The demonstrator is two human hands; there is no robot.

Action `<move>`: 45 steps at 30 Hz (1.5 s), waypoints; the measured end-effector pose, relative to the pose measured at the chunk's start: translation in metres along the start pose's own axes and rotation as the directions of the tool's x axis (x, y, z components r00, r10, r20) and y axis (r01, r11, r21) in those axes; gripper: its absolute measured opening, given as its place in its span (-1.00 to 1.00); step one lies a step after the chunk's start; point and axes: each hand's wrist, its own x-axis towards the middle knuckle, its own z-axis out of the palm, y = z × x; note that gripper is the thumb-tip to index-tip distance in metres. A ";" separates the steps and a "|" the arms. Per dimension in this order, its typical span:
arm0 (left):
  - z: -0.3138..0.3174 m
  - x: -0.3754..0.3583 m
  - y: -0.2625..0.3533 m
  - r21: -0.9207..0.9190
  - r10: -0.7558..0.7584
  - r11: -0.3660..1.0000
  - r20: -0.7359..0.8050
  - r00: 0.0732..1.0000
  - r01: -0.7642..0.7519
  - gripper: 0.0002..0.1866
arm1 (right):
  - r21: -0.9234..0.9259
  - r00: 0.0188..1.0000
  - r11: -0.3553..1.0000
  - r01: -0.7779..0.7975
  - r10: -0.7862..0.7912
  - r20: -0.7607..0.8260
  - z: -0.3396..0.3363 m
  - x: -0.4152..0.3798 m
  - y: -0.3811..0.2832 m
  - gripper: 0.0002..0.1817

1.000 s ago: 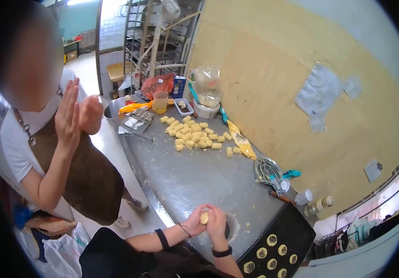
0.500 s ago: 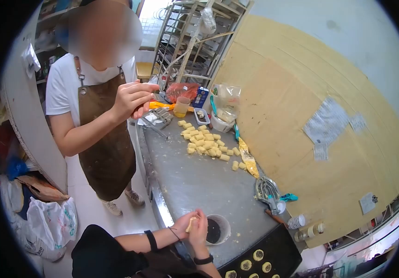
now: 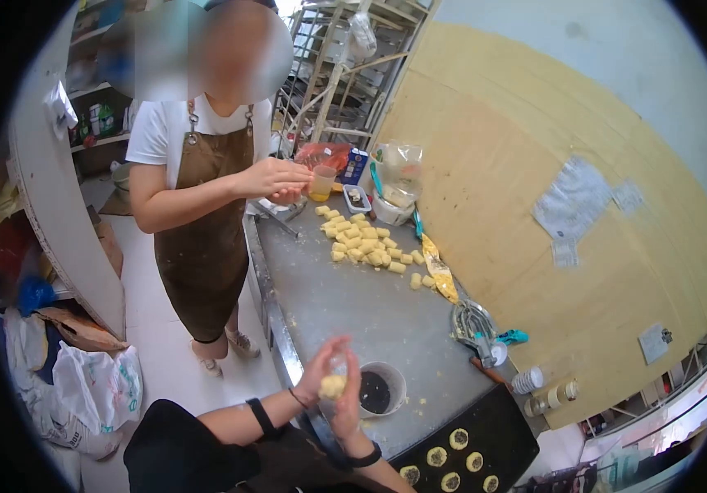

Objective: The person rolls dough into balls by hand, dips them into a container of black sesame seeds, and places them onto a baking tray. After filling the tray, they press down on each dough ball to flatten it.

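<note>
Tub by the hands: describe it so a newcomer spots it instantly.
Find the grey table, then its near edge. Just right of the right hand stands a round, pale tub holding something dark, unlike the flat black tray nearby.

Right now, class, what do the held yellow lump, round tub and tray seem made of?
Lump: probably dough, matte, from its pale, uneven surface.
Tub: perhaps plastic, judging by its smooth, pale wall.
Tray: likely metal, its flat black surface suggesting a dark coating.
</note>
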 end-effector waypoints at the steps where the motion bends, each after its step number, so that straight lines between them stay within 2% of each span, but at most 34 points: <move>1: 0.018 -0.012 0.003 -0.001 -0.077 0.997 -0.042 0.996 0.077 -0.53 | 0.043 0.996 0.997 -0.063 0.065 -0.058 -0.003 0.002 0.009 -0.05; 2: 0.032 -0.027 0.009 0.163 -0.096 0.982 0.026 0.995 0.091 -0.51 | 0.089 0.985 0.988 -0.124 0.133 -0.106 -0.010 0.002 0.028 -0.06; 3: 0.041 -0.035 0.000 0.133 -0.052 0.990 0.045 0.998 0.046 -0.49 | 0.137 0.968 0.973 -0.183 0.203 -0.150 -0.020 0.002 0.047 -0.07; 4: 0.048 -0.043 -0.003 0.100 -0.008 0.995 0.065 0.998 0.002 -0.48 | 0.047 0.965 0.986 -0.158 0.165 -0.203 -0.027 0.014 0.034 -0.10; 5: 0.048 -0.041 0.000 0.070 -0.067 0.996 0.051 0.996 0.063 -0.48 | -0.045 0.959 0.989 -0.141 0.125 -0.254 -0.034 0.025 0.021 -0.13; 7: 0.054 -0.037 0.020 0.002 -0.209 0.978 0.038 0.977 0.209 -0.48 | -0.076 0.984 0.997 -0.025 0.011 -0.180 -0.026 0.008 0.049 -0.22; 8: 0.056 -0.029 0.028 -0.075 -0.176 0.982 -0.040 0.984 0.172 -0.48 | -0.092 0.988 0.996 0.023 -0.036 -0.148 -0.022 -0.003 0.059 -0.26; 9: 0.058 -0.020 0.035 -0.147 -0.151 0.980 -0.122 0.981 0.133 -0.48 | -0.154 0.999 0.988 -0.014 0.008 -0.041 -0.020 -0.004 0.033 -0.29; 10: 0.057 -0.011 0.038 -0.212 -0.127 0.974 -0.206 0.970 0.083 -0.49 | -0.146 1.000 0.989 0.009 -0.011 -0.014 -0.018 -0.003 0.010 -0.27; 11: 0.049 -0.004 0.034 -0.138 -0.069 0.990 -0.225 0.972 0.038 -0.50 | -0.136 0.999 0.990 0.035 -0.033 0.015 -0.015 -0.001 -0.010 -0.25; 12: 0.050 -0.005 0.029 -0.141 -0.127 0.985 -0.166 0.978 0.103 -0.50 | -0.120 0.997 0.991 0.061 -0.056 0.044 -0.013 0.000 -0.017 -0.23; 14: 0.052 -0.016 0.010 -0.127 -0.243 0.964 -0.073 0.967 0.233 -0.51 | 0.103 0.984 0.992 -0.072 0.088 -0.152 -0.018 0.003 0.005 -0.21; 15: 0.059 -0.027 0.007 0.003 -0.190 0.982 -0.006 0.982 0.190 -0.52 | 0.235 0.958 0.964 -0.127 0.181 -0.225 -0.021 0.005 0.020 -0.19; 16: 0.067 -0.035 0.007 0.137 -0.149 0.981 0.064 0.987 0.139 -0.53 | 0.067 0.957 0.991 -0.117 0.131 -0.258 -0.032 0.017 0.013 -0.22; 17: 0.068 -0.033 0.004 0.088 -0.192 0.978 0.043 0.980 0.188 -0.52 | -0.104 0.953 0.988 -0.115 0.080 -0.291 -0.042 0.029 0.006 -0.24; 20: 0.055 -0.016 0.020 -0.167 -0.348 0.923 0.019 0.937 0.346 -0.49 | -0.196 0.967 0.971 -0.137 0.088 -0.239 -0.029 -0.001 0.040 -0.24; 21: 0.055 -0.005 0.023 -0.276 -0.395 0.879 0.032 0.918 0.388 -0.48 | -0.062 0.968 0.989 -0.133 0.116 -0.223 -0.018 -0.001 0.022 -0.24; 24: 0.048 0.021 0.018 -0.183 -0.295 0.943 -0.082 0.952 0.277 -0.50 | -0.223 0.990 0.973 -0.061 0.030 -0.138 -0.008 0.004 -0.014 -0.23; 25: 0.054 0.017 0.019 -0.210 -0.356 0.917 -0.049 0.933 0.339 -0.54 | -0.272 0.990 0.962 -0.019 -0.020 -0.139 -0.011 0.010 -0.014 -0.25; 27: 0.057 -0.001 0.016 0.144 -0.284 0.951 0.066 0.957 0.272 -0.56 | -0.118 0.946 0.982 -0.149 0.107 -0.306 -0.023 0.011 0.029 -0.26; 28: 0.058 -0.008 0.012 0.314 -0.258 0.926 0.131 0.957 0.207 -0.57 | -0.143 0.927 0.975 -0.170 0.109 -0.359 -0.029 0.024 0.021 -0.26; 29: 0.061 -0.010 0.007 0.120 -0.283 0.955 0.098 0.954 0.271 -0.60 | -0.165 0.905 0.967 -0.193 0.110 -0.411 -0.035 0.037 0.013 -0.26; 32: 0.053 0.023 0.024 -0.271 -0.502 0.831 0.012 0.865 0.486 -0.59 | -0.013 0.940 0.986 -0.167 0.155 -0.305 -0.019 0.022 0.036 -0.24; 33: 0.045 0.033 0.024 -0.296 -0.437 0.864 -0.038 0.899 0.407 -0.53 | -0.085 0.956 0.987 -0.139 0.111 -0.271 -0.016 0.026 0.033 -0.21; 36: 0.025 0.044 0.012 -0.185 -0.318 0.933 -0.032 0.948 0.307 -0.53 | -0.245 0.987 0.966 -0.078 0.040 -0.155 0.007 0.028 0.002 -0.14; 37: 0.029 0.037 0.017 -0.198 -0.412 0.893 -0.001 0.911 0.404 -0.57 | -0.101 0.965 0.993 -0.057 0.029 -0.261 0.010 0.036 0.010 -0.30; 38: 0.031 0.028 0.019 -0.090 -0.476 0.877 -0.038 0.879 0.471 -0.58 | -0.178 0.953 0.978 -0.110 0.053 -0.299 0.006 0.045 0.015 -0.35; 40: 0.031 0.017 0.017 -0.038 -0.407 0.912 0.013 0.913 0.408 -0.62 | -0.331 0.924 0.921 -0.205 0.071 -0.376 -0.008 0.063 0.025 -0.45; 43: 0.017 0.020 0.023 -0.158 -0.505 0.857 -0.070 0.860 0.491 -0.69 | -0.535 0.958 0.825 -0.180 0.024 -0.286 -0.006 0.065 0.040 -0.50; 45: 0.011 0.019 0.025 -0.217 -0.516 0.845 -0.093 0.851 0.489 -0.73 | -0.533 0.962 0.821 -0.204 0.068 -0.263 0.007 0.061 0.043 -0.50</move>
